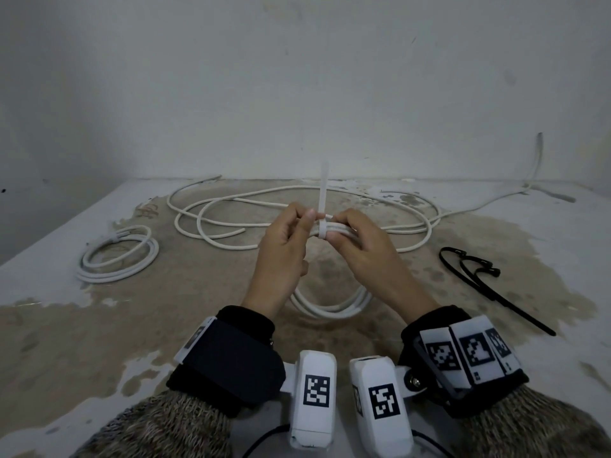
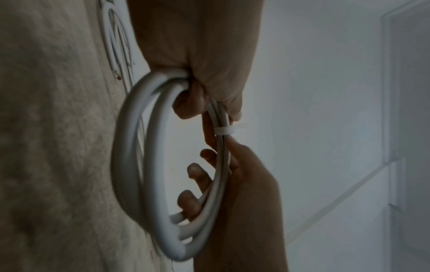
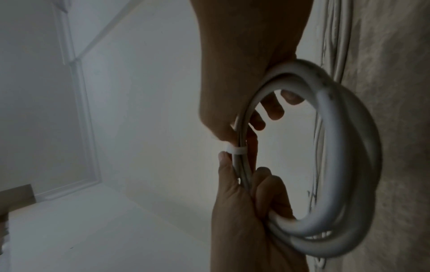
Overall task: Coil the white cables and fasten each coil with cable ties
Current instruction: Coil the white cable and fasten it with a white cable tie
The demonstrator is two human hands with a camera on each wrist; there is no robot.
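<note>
White coil in hand: cable coil [image 1: 330,305] held off the table [image 1: 66,325], near centre, so I read the lift as giving the tie room to wrap.
White tie: cable tie [image 1: 322,206] banded round the strands at the far top of the coil, tail pointing up; looks threaded, maybe not cinched.
Left hand: left hand [image 1: 284,249] pinching strands just left of the band, steadying.
Right hand: right hand [image 1: 360,249] clamped on strands just right of it, fingertips at the tie head.
Count, coils: I see two; finished coil [image 1: 117,256] lies far left, flat.
Count, loose: loose cable [image 1: 297,219] sprawled far centre; strands uncountable.
Count, black ties: black ties [image 1: 479,276] right, tangled; can't tell the number.
</note>
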